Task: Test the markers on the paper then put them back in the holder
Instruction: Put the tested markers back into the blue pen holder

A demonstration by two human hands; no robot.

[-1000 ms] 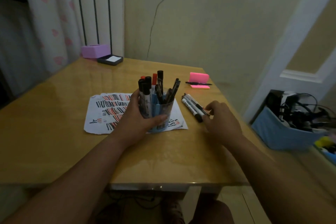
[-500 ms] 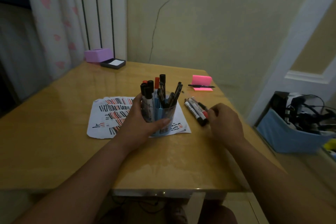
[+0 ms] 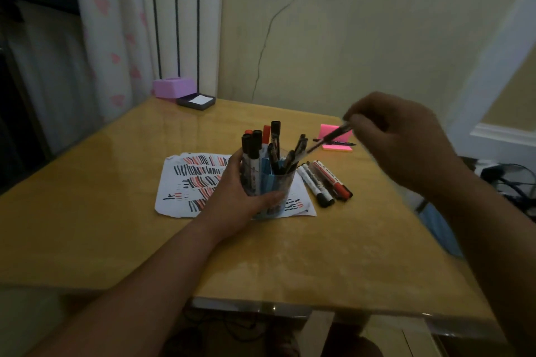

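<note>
The left hand (image 3: pixel 240 197) curls round the clear plastic holder (image 3: pixel 286 182) while the raised right hand (image 3: pixel 406 142) pinches a thin black marker (image 3: pixel 330 136).

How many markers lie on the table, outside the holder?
3, side by side on the table right of the holder: white marker nearest it, dark marker in the middle, red marker outermost. Others may hide behind the holder.

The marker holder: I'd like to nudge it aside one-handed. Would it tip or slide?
Probably top-heavy: the holder is narrow and its markers stand well above the rim. It sits on loose paper, so a push may drag the sheet. The left hand gripping it suggests it needs steadying.
</note>
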